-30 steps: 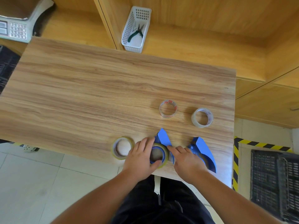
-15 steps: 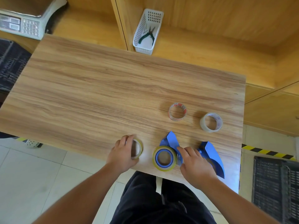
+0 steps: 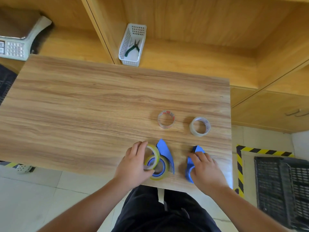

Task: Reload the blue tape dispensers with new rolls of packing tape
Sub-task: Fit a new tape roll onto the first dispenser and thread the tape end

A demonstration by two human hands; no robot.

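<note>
my left hand grips a yellow tape roll by its rim, tilted above the loaded dispenser at the table's near edge. my right hand rests over the empty dispenser, fingers curled on it; how tightly, i cannot tell. the roll seems light and stiff, its smooth side slippery, so pinching through the core looks safest.
</note>
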